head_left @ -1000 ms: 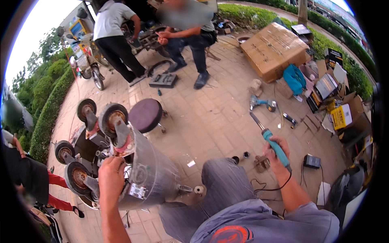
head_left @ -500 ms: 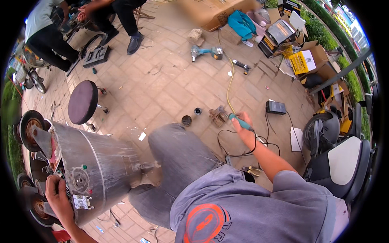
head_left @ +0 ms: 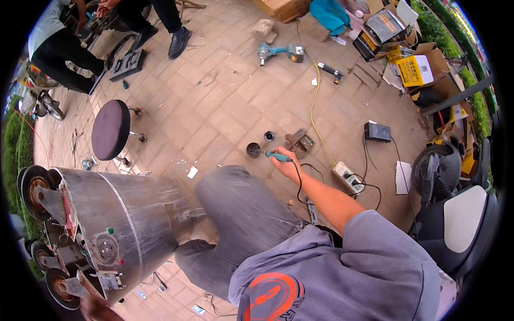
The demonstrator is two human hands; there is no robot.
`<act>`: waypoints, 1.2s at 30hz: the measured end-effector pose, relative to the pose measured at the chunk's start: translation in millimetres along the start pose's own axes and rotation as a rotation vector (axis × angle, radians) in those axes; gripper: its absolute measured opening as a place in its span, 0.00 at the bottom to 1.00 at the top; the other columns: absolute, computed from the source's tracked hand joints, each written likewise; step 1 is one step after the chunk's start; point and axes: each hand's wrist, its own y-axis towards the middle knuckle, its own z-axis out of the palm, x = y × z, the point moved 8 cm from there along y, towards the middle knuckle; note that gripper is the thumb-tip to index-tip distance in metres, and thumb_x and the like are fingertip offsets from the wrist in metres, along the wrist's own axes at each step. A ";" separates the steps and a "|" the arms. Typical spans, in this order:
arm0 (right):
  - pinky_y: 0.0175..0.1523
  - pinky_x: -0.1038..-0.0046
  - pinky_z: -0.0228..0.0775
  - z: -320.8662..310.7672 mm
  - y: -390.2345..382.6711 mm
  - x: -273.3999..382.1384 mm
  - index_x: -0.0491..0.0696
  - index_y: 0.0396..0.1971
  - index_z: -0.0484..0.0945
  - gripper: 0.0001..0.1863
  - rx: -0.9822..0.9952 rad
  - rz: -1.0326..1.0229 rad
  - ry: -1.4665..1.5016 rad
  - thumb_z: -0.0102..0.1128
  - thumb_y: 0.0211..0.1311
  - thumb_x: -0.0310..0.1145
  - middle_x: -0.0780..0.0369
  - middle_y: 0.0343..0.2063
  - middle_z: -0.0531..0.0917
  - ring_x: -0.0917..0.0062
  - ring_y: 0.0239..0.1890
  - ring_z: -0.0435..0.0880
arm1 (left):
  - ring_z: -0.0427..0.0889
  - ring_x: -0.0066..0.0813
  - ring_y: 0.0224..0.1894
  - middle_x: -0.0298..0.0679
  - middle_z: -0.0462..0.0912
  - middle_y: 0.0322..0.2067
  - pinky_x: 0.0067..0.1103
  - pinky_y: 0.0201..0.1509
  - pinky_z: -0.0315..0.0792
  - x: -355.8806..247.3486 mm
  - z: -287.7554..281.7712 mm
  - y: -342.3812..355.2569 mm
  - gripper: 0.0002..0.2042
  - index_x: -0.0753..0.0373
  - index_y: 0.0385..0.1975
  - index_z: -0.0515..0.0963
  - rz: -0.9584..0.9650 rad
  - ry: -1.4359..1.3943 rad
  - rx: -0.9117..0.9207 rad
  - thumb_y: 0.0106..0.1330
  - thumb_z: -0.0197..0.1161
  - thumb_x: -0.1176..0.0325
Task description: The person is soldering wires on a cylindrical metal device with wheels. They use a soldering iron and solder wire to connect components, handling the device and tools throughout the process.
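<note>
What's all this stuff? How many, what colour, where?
soldering iron: one, teal, in the right grip
tin: one, dark, at the iron's tip
cup: one, dark, beyond the tin
metal piece: one, brown, beside the cup
power strip: one, white, right of centre
cabled box: one, black, right
power tool: one, teal, upper middle
stool: one, dark purple, left
metal drum: one, grey, lower left
wheels: at least four, black, on the drum
boxes: several, brown and yellow, upper right
scooter: one, black and white, right
people: two, dark trousers, upper left
right grip: one, bare, around the iron
left grip: one, dim, lower left
</note>
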 end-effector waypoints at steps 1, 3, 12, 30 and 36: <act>0.40 0.71 0.75 1.6 2.4 -7.0 0.46 0.42 0.79 0.13 -0.013 0.036 -0.005 0.64 0.57 0.33 0.56 0.31 0.85 0.71 0.32 0.83 | 0.82 0.36 0.39 0.47 0.82 0.42 0.25 0.47 0.75 15.0 28.7 -7.0 0.23 0.73 0.55 0.69 -0.251 -0.055 0.395 0.71 0.54 0.58; 0.39 0.71 0.74 7.0 8.4 -1.7 0.47 0.43 0.79 0.13 -0.025 0.039 -0.039 0.63 0.57 0.33 0.57 0.29 0.85 0.73 0.30 0.83 | 0.81 0.39 0.37 0.49 0.81 0.39 0.28 0.43 0.75 43.8 100.3 -61.0 0.18 0.73 0.46 0.74 -0.051 -0.316 0.808 0.68 0.60 0.62; 0.36 0.75 0.72 18.7 18.9 -1.3 0.46 0.43 0.78 0.13 0.023 0.027 -0.052 0.63 0.58 0.31 0.61 0.26 0.82 0.82 0.28 0.77 | 0.84 0.37 0.40 0.48 0.85 0.39 0.29 0.46 0.75 289.6 248.7 -20.3 0.21 0.69 0.52 0.76 -0.513 0.486 0.832 0.60 0.65 0.64; 0.37 0.75 0.73 24.6 27.1 -7.0 0.44 0.43 0.78 0.12 0.008 -0.010 -0.076 0.64 0.60 0.30 0.62 0.29 0.83 0.82 0.31 0.79 | 0.72 0.53 0.58 0.54 0.71 0.57 0.39 0.61 0.68 475.6 344.4 -29.4 0.32 0.61 0.63 0.66 -0.155 0.956 0.552 0.55 0.67 0.69; 0.38 0.76 0.73 16.2 28.0 -9.4 0.44 0.42 0.78 0.12 -0.001 -0.044 -0.107 0.64 0.60 0.29 0.62 0.31 0.84 0.82 0.32 0.79 | 0.77 0.51 0.53 0.57 0.74 0.53 0.36 0.59 0.70 425.7 315.3 -15.9 0.32 0.67 0.58 0.68 -0.341 0.629 0.441 0.50 0.69 0.68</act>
